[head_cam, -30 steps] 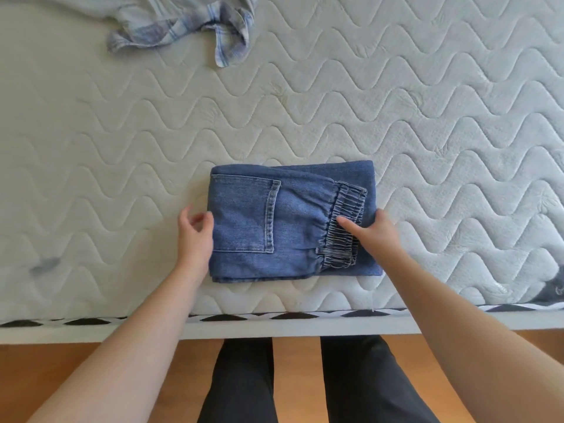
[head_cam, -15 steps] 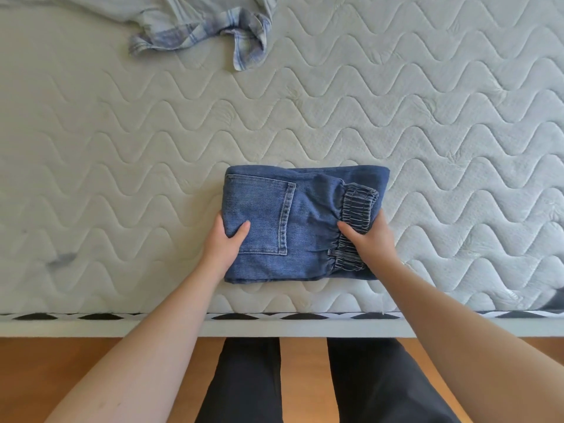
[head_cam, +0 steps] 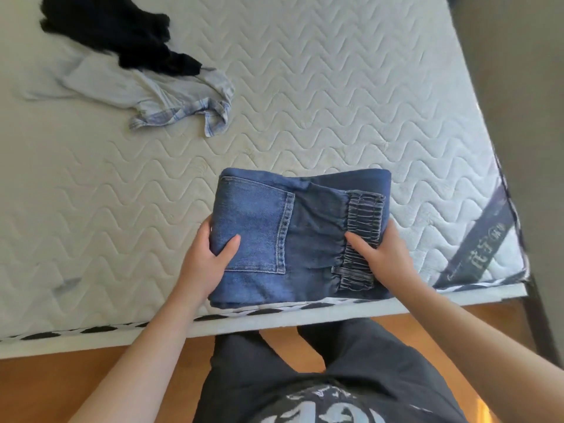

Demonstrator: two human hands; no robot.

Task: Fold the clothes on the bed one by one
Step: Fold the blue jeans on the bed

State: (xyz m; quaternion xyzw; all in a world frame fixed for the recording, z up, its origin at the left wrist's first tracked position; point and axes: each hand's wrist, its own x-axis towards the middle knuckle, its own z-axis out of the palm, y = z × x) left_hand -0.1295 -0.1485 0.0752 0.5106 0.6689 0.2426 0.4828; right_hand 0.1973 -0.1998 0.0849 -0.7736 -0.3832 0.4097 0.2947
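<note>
The folded pair of blue denim jeans (head_cam: 302,236), a thick rectangular bundle with a stitched back pocket facing up and a gathered elastic waistband at its right end, sits at the near edge of the white wave-quilted mattress (head_cam: 335,96), close to its right corner. The left hand (head_cam: 204,260) grips the bundle's left end, thumb pressed on top over the pocket and the other fingers curled under the edge. The right hand (head_cam: 385,256) holds the right end the same way, thumb lying across the elastic band and the remaining fingers wrapped beneath. Whether the bundle is lifted or resting on the mattress cannot be told. Well apart, toward the far left of the mattress, lies a crumpled pale blue shirt with a checked lining (head_cam: 152,96), and a rumpled black garment (head_cam: 122,35) overlaps its far side. Below the mattress edge, the person's dark trousers (head_cam: 320,370) show over an orange-brown wooden floor (head_cam: 45,389)
</note>
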